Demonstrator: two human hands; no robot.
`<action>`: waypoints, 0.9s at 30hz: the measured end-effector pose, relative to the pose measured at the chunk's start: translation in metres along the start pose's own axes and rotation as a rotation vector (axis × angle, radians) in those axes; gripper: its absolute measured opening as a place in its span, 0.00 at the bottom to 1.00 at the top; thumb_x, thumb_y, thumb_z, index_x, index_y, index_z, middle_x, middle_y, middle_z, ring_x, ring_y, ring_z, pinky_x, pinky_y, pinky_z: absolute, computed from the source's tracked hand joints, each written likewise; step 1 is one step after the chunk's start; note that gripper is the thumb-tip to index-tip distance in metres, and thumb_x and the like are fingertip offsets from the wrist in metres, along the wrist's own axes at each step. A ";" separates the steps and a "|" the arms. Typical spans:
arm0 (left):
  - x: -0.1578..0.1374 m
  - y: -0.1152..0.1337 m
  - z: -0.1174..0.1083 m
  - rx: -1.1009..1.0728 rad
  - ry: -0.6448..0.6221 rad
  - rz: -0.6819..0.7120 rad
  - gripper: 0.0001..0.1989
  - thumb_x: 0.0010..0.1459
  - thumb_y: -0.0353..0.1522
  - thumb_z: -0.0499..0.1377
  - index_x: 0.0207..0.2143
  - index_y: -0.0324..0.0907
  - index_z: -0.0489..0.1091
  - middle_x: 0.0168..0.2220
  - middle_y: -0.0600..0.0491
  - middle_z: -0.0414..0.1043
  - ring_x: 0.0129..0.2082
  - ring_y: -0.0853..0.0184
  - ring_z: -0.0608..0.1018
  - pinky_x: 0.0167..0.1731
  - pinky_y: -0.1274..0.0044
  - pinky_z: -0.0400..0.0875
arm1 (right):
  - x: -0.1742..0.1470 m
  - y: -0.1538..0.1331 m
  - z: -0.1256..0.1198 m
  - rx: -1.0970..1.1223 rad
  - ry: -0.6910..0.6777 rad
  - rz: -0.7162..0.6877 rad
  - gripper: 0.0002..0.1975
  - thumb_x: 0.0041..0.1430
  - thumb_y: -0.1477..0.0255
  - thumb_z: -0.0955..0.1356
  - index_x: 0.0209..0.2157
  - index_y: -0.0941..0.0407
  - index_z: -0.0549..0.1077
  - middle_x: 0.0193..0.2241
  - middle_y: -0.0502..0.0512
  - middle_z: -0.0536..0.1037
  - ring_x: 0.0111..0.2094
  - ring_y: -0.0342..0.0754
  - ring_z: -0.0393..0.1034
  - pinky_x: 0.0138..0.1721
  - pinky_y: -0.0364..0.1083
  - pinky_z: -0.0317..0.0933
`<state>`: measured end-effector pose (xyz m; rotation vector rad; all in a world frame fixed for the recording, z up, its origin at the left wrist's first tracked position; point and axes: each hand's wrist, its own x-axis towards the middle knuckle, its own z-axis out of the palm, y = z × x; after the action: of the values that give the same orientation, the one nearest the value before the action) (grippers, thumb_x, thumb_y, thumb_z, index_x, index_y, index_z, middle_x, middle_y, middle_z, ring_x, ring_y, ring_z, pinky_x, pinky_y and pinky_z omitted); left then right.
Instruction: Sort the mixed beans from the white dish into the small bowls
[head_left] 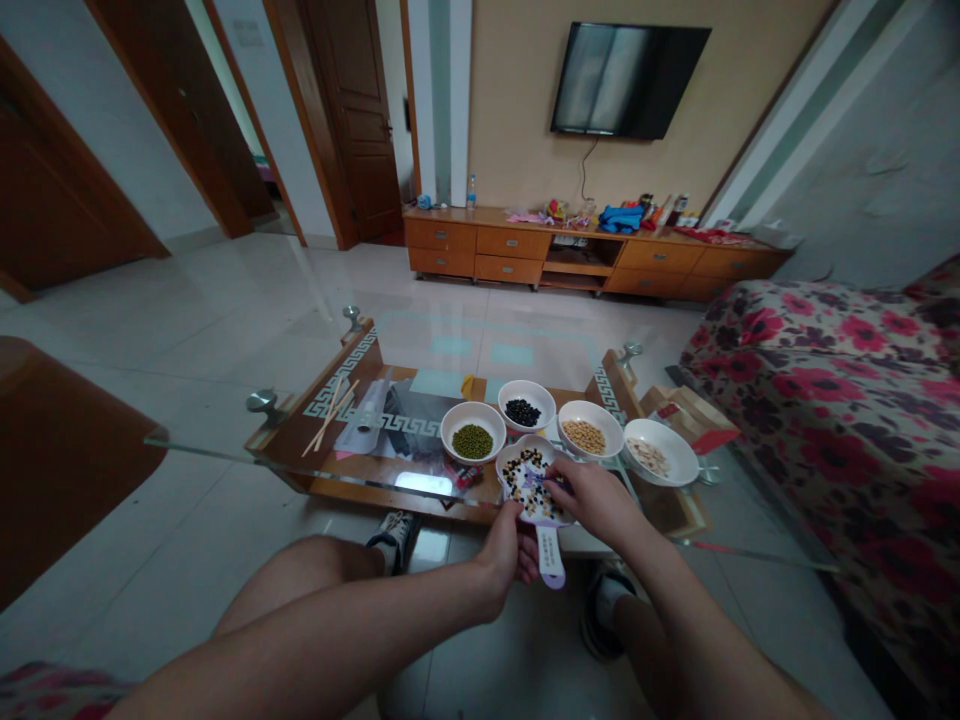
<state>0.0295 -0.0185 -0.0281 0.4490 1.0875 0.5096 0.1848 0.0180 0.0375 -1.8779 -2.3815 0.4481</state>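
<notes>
Fingers (561, 470) of right hand (592, 497) pinching purple utensil (535, 479), left hand (506, 550) holding pan (541, 521)

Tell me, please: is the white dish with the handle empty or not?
Not empty: dark and pale beans lie scattered across the dish, white patches showing between them.

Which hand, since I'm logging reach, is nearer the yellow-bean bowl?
Right: the right hand is just on the near side of the yellow-bean bowl; the left hand is farther off, nearer the person and leftward.
</notes>
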 end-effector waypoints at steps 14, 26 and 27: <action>0.000 0.000 0.001 -0.001 0.014 -0.008 0.28 0.60 0.51 0.39 0.23 0.40 0.64 0.15 0.55 0.62 0.14 0.72 0.62 0.21 0.78 0.50 | 0.000 0.003 0.002 0.018 0.015 -0.010 0.12 0.63 0.64 0.63 0.38 0.53 0.75 0.32 0.54 0.80 0.32 0.46 0.72 0.29 0.42 0.52; -0.004 0.002 0.003 0.003 0.017 -0.011 0.28 0.63 0.45 0.36 0.21 0.41 0.63 0.15 0.55 0.62 0.13 0.72 0.62 0.20 0.77 0.49 | 0.001 0.005 0.003 0.030 0.022 -0.015 0.12 0.63 0.63 0.62 0.38 0.53 0.75 0.33 0.53 0.80 0.33 0.47 0.72 0.30 0.42 0.52; -0.004 0.002 0.003 0.004 0.014 -0.011 0.28 0.64 0.45 0.36 0.21 0.41 0.63 0.15 0.55 0.62 0.13 0.72 0.62 0.20 0.77 0.49 | 0.001 0.005 0.004 0.028 0.022 -0.014 0.12 0.63 0.63 0.62 0.38 0.53 0.75 0.33 0.53 0.80 0.33 0.47 0.72 0.30 0.42 0.52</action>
<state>0.0302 -0.0192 -0.0232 0.4429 1.1040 0.5020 0.1885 0.0195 0.0326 -1.8442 -2.3601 0.4550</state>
